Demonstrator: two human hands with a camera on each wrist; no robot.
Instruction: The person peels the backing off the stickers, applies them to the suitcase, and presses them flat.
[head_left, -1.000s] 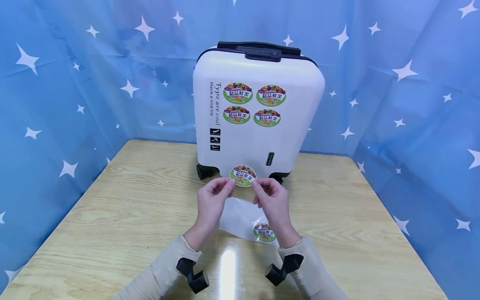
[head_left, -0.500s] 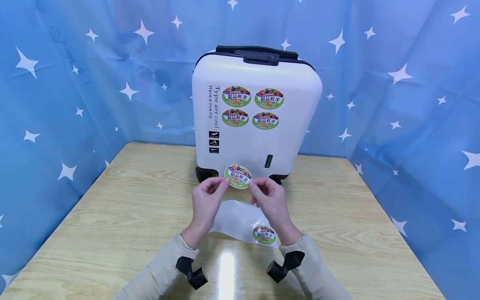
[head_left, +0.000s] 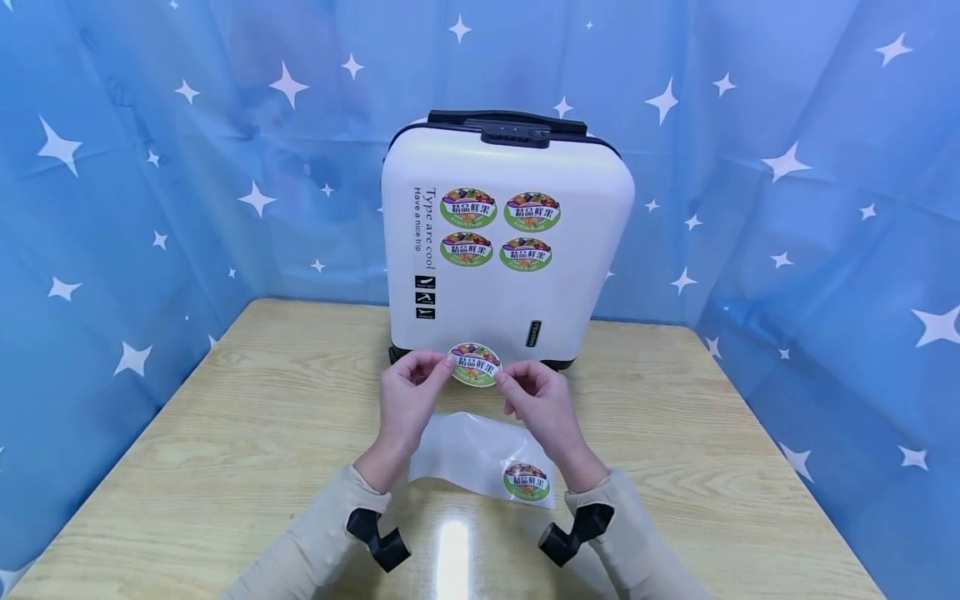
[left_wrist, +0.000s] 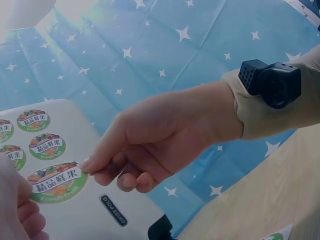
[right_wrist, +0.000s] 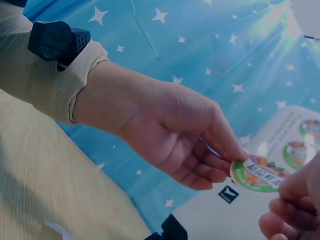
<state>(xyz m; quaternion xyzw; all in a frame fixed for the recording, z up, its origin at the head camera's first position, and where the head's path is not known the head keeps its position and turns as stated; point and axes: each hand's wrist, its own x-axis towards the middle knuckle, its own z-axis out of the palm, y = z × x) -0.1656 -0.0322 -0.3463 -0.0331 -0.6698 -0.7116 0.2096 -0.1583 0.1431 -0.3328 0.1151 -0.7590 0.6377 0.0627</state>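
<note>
An oval fruit sticker (head_left: 475, 365) is held up in front of the white suitcase (head_left: 480, 304), its printed side facing me. My left hand (head_left: 405, 400) pinches its left edge between thumb and fingertips. At the opposite edge, my right hand (head_left: 546, 408) pinches it likewise; the left wrist view shows the right thumb at the rim of the sticker (left_wrist: 59, 182). Several matching stickers sit in two rows on the suitcase front, one of them an upper-left sticker (head_left: 468, 207). Below the hands, a glossy backing sheet (head_left: 457, 450) lies on the table with one sticker (head_left: 527, 482) on it.
The suitcase stands upright on the wooden table (head_left: 262, 433), black handle (head_left: 510, 121) on top. Printed lettering and small black icons run down its left side, and a black label (head_left: 533, 333) is low on the right. A blue star-patterned curtain (head_left: 225, 167) surrounds the table.
Both hands still pinch the sticker, which has shifted slightly left and become more level than half a second ago. The head view has tilted, so the suitcase appears lower.
</note>
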